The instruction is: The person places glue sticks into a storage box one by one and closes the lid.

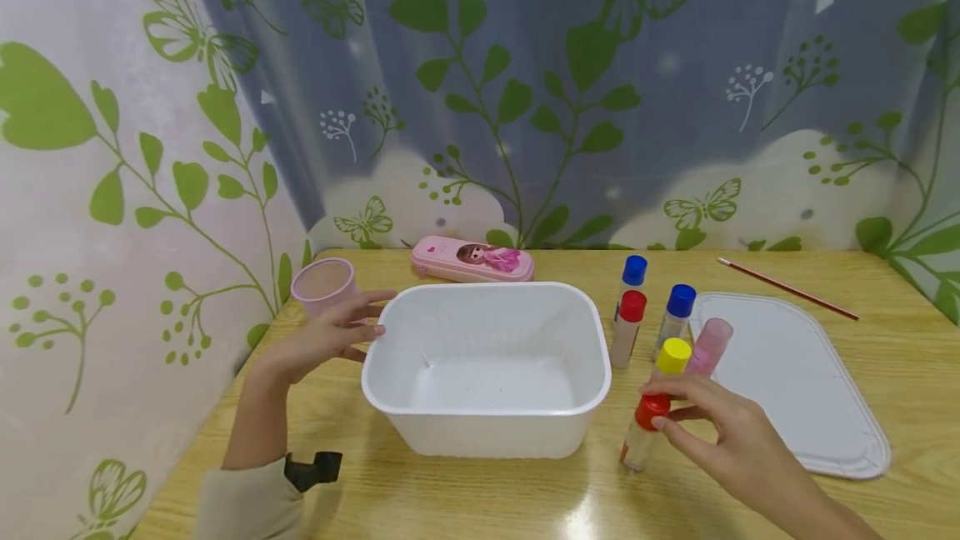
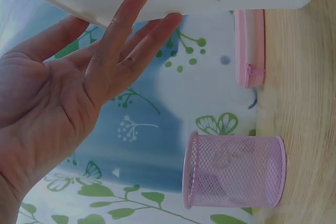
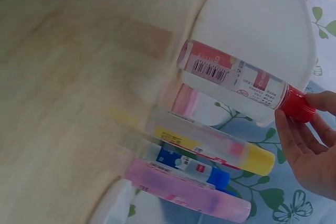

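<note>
My right hand (image 1: 731, 440) pinches the red cap of a clear glue bottle (image 1: 637, 444), which stands nearly upright at the right front of a white plastic bin (image 1: 487, 436). Its printed label with a barcode faces the right wrist camera. Just behind it are a yellow-capped bottle (image 1: 673, 355) and a pink bottle (image 1: 709, 347). Another red-capped bottle (image 1: 628, 330) and two blue-capped bottles (image 1: 678, 307) stand farther back. On the bin's left side, my left hand (image 1: 318, 344) touches the rim and outer wall with loosely extended fingers. The bin's inside shows no large items.
A pink mesh cup (image 1: 322, 286) stands behind my left hand. Behind the bin lies a pink pencil case (image 1: 472, 259). On the right are a white tray-like lid (image 1: 787, 382) and a red pencil (image 1: 787, 288). A patterned curtain (image 1: 487, 107) borders the wooden table (image 1: 420, 490).
</note>
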`<control>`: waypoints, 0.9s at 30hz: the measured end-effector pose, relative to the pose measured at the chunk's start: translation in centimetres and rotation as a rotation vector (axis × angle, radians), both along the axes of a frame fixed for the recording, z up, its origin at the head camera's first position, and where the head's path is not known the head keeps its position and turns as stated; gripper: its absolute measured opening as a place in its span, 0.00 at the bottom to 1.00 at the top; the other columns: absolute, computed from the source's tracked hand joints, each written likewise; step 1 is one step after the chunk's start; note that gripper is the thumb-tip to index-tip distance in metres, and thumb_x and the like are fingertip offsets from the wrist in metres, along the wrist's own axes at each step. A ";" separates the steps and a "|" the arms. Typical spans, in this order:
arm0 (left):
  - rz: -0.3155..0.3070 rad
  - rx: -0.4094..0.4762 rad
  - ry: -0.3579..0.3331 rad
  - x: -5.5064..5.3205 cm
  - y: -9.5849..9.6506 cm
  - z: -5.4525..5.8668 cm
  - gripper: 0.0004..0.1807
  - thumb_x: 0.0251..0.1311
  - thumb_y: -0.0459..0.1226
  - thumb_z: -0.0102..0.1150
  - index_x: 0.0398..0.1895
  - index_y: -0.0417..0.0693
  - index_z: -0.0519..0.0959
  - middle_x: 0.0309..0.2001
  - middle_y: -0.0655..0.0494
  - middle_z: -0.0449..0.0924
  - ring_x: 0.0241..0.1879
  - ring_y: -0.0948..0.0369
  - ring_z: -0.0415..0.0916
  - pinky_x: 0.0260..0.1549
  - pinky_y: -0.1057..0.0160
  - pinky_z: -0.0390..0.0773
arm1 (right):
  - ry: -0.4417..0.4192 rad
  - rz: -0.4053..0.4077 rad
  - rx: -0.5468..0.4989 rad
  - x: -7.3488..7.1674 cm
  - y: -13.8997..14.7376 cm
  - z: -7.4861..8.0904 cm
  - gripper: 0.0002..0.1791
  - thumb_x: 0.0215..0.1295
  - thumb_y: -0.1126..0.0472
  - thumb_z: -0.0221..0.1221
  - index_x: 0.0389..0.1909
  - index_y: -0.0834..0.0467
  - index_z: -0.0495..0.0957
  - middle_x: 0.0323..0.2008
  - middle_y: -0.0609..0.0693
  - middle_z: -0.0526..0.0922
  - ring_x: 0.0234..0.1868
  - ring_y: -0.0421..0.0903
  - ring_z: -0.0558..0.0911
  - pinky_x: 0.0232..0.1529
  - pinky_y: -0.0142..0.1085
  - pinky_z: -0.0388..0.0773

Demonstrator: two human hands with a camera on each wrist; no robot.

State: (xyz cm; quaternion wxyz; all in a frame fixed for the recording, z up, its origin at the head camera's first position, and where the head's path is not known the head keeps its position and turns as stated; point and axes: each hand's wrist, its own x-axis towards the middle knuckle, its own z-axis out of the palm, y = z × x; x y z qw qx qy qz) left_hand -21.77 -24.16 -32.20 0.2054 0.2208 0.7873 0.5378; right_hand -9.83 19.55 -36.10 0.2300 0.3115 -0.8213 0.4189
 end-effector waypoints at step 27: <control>-0.098 0.066 -0.009 0.7 -1.0 -0.3 0.36 0.63 0.34 0.55 0.71 0.51 0.50 0.67 0.44 0.53 0.60 0.46 0.62 0.46 0.50 0.73 | 0.105 0.212 -0.091 -0.8 -2.0 11.4 0.18 0.48 0.79 0.63 0.43 0.70 0.77 0.38 0.55 0.80 0.29 0.41 0.80 0.39 0.26 0.75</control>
